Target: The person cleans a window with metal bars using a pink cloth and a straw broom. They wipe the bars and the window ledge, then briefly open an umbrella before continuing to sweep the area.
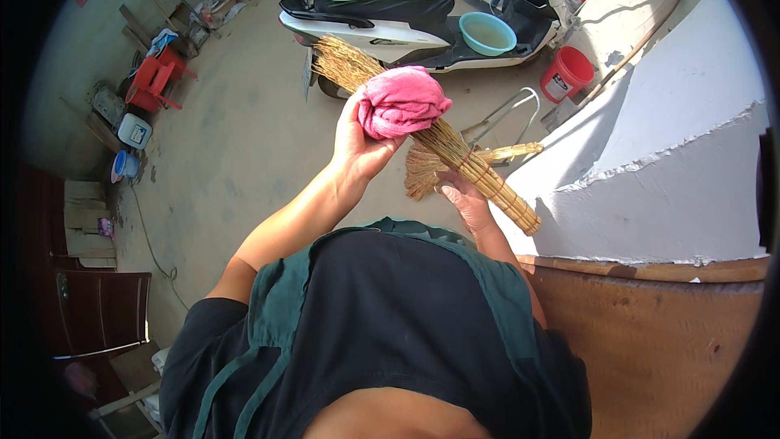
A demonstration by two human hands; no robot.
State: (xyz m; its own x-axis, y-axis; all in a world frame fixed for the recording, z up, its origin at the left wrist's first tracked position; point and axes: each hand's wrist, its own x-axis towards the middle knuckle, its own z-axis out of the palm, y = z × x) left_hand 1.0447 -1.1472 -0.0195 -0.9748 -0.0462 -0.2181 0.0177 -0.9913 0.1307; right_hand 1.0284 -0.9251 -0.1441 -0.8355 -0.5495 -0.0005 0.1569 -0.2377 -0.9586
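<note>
My left hand (359, 143) grips a bunched pink cloth (402, 100), which is wrapped around or pressed on the middle of a straw broom (451, 143). The broom slants across in front of me, its bristles at the upper left and its bound handle at the lower right. Beside and partly behind that handle is my right hand (469, 204), thumb and fingers apart; part of it is hidden by the handle. Lower down, behind the held broom, is a second straw broom (423, 171).
Ahead stands an electric scooter (390, 27) with a light-blue basin (487, 33) on its footboard. A red bucket (567, 73), a metal frame (527, 103) and a white masonry ledge (658, 213) are to the right. Red chairs (152, 79) and containers line the left wall.
</note>
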